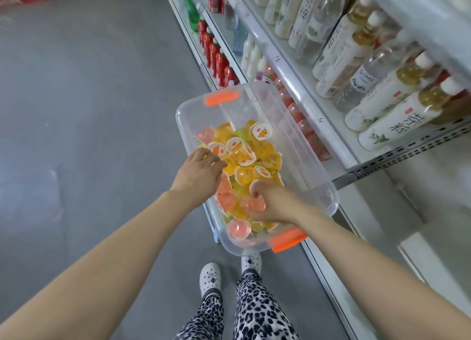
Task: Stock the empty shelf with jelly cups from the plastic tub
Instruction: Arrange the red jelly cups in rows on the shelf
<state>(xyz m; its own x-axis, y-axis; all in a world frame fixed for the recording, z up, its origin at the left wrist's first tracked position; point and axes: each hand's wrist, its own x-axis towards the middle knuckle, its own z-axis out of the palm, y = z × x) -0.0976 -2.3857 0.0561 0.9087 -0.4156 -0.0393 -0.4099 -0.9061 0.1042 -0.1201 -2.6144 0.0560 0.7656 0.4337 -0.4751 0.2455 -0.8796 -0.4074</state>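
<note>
1. Leopard-print trousers (pixel 257 311) and white clogs (pixel 210 278), at the bottom of the view, on a grey floor (pixel 89 110).
2. Clear plastic tub (pixel 308 166), just beyond the clogs and close against the front edge of the shelving. One orange latch (pixel 288 240) at its near end, one (pixel 221 98) at its far end. What carries it cannot be told.
3. Jelly cups (pixel 244 158), a loose heap in orange, yellow, pink and green filling the tub's near half; several show white printed lids.
4. Right hand (pixel 270 202), low in the near end of the heap, fingers curled round a pink jelly cup (pixel 254 205).
5. Left hand (pixel 201 172), at the tub's left wall, fingers bent down into the orange cups; whether it grips one cannot be told.
6. Bare white shelf (pixel 433 191), right of the tub, under a perforated bracket.
7. Pale-labelled bottles (pixel 397 115), leaning in rows on the shelf above.
8. Red bottles (pixel 219 59), farther along the aisle on a low shelf.
</note>
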